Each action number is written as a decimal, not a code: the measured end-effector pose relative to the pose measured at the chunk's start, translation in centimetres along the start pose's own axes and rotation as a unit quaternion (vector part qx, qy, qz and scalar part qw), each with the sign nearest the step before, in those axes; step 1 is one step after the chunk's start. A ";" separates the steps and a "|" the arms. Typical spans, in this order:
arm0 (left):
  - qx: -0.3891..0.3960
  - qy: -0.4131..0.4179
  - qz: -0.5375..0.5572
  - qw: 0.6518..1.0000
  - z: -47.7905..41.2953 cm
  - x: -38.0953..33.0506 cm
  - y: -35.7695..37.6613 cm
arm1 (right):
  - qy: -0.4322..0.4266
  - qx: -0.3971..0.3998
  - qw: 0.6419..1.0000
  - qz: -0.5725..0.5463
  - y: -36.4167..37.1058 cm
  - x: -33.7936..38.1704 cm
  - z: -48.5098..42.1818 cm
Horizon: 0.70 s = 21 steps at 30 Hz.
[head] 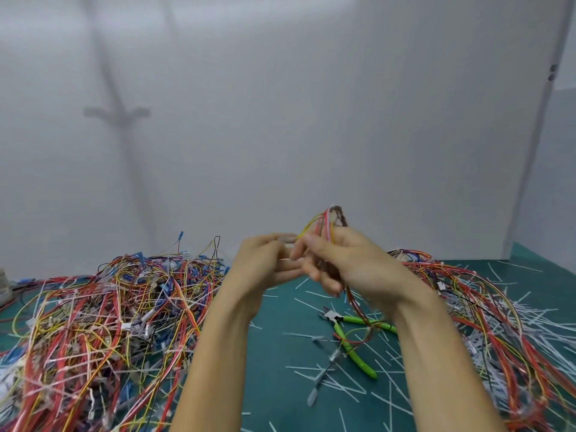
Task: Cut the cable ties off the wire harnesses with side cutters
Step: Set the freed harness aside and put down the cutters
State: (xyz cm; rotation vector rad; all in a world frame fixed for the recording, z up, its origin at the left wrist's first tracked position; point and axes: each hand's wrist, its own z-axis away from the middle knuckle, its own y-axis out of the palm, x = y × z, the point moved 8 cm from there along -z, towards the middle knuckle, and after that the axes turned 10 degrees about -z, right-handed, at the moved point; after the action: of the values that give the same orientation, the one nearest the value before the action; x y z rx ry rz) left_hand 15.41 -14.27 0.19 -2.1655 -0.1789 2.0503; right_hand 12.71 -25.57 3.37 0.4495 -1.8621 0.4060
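Head view shows both hands lifted over a dark green cutting mat [280, 325]. The right hand [349, 263] has its fingers curled around a thin wire harness of red, yellow and brown wires [332, 219]. The long axis of this harness is almost upright. Its bent top stands above the right fingertips, and its lower part hangs below the palm down to the mat.

The left hand [265, 263] has curled fingers too, and their tips pinch a small pale piece [286, 239] just beside the right fingertips. Blur makes it impossible to tell what the piece is.

Below the right fingers, side cutters with bright green handles [346, 333] lie flat on the mat, held by no hand. Their jaws point away from the person and to the left, and the handles are spread apart toward the near right. Loose harness wires cross over the handles.

White cut cable ties [343, 381] lie scattered below both hands. A tangled pile of coloured wires [109, 307] lies left of the left fingers, and another heap of wires [498, 307] right of the right fingers.
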 end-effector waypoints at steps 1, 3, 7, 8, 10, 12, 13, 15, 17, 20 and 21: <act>0.010 -0.022 0.091 0.996 -0.1 0.3 0.1 | 0.002 0.042 0.999 0.028 0.9 0.0 0.1; 0.068 -0.069 0.176 0.980 0.0 0.9 0.9 | 0.026 0.114 0.989 0.088 2.3 -0.7 0.4; 0.043 -0.029 0.223 0.973 -0.3 0.3 0.6 | 0.134 0.164 0.958 0.194 3.0 -4.0 0.6; 0.018 -0.006 0.227 0.974 -0.3 0.1 0.1 | 0.162 0.161 0.950 0.212 2.7 -4.7 0.7; -0.012 0.034 0.212 0.977 -0.2 -0.2 -0.8 | 0.193 0.150 0.938 0.245 1.8 -5.3 0.8; -0.024 0.056 0.166 0.984 0.0 -0.5 -1.5 | 0.178 0.117 0.937 0.275 0.5 -4.9 0.7; -0.031 0.066 0.127 0.989 0.2 -0.6 -1.7 | 0.162 0.082 0.942 0.281 -0.3 -4.4 0.6; -0.030 0.096 0.048 0.994 0.6 -1.3 -1.7 | 0.129 -0.020 0.960 0.249 -2.2 -3.5 0.3; 0.001 0.133 -0.004 0.991 1.0 -2.0 -0.8 | 0.079 -0.133 0.973 0.172 -3.6 -2.4 -0.1; 0.081 0.175 -0.085 0.978 1.6 -2.6 1.4 | 0.002 -0.219 0.976 -0.012 -4.1 -1.2 -0.5; 0.101 0.178 -0.116 0.972 1.7 -2.7 2.1 | -0.011 -0.224 0.971 -0.078 -3.9 -1.0 -0.4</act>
State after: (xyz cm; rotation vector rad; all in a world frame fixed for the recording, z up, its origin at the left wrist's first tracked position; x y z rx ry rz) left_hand 13.53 -16.75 2.33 -2.2186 -0.1619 1.4605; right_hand 15.30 -28.62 2.75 0.2874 -1.8546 -0.1288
